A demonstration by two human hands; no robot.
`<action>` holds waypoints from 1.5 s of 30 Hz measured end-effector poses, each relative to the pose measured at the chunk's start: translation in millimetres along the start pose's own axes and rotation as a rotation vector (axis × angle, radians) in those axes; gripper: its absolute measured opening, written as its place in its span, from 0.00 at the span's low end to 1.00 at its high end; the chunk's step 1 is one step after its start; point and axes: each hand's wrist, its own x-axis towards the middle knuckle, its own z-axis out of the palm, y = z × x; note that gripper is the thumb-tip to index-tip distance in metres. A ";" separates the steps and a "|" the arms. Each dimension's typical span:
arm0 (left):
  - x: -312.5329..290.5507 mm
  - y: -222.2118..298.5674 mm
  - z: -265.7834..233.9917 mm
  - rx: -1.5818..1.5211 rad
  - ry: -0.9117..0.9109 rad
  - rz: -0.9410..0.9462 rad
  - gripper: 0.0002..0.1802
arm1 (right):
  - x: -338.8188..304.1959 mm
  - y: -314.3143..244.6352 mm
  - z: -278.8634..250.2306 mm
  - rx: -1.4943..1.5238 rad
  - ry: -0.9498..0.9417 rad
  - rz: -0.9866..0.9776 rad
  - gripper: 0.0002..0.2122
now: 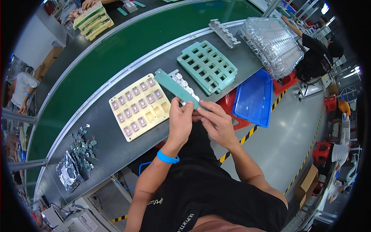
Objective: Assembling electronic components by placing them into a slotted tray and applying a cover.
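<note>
A long flat green strip [172, 86] is held in front of me above the near edge of the bench. Beside and partly behind it runs a row of small white parts [188, 88]; whether they are attached to the strip, I cannot tell. My left hand [181, 119] pinches the strip's near end, thumb on top. My right hand [216, 120] grips the same end from the right. Left of the hands lies a cream tray [143, 101] with small pinkish square pieces in most pockets; a few pockets at its right are bare.
Stacked green plates with square holes [210, 86] lie right of the tray. Beyond are a grey toothed strip [224, 33] and clear plastic trays [272, 44]. A blue bin [253, 98] is at the right. Wired circuit boards [82, 145] and a silver bag [68, 172] lie left, along a green conveyor [127, 48].
</note>
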 end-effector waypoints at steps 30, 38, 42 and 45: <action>-91.7 43.5 -217.9 0.824 0.891 0.729 0.17 | 193.4 291.0 -63.9 -0.566 0.416 0.268 0.08; -91.1 20.6 -224.7 0.842 0.920 0.581 0.17 | 184.4 293.3 -80.2 -0.475 0.217 0.386 0.19; -86.7 21.3 -228.1 0.833 0.923 0.523 0.17 | 189.7 300.8 -72.6 -0.457 0.203 0.376 0.18; -83.1 23.4 -227.7 0.819 0.929 0.501 0.17 | 191.5 308.2 -68.1 -0.512 0.206 0.311 0.18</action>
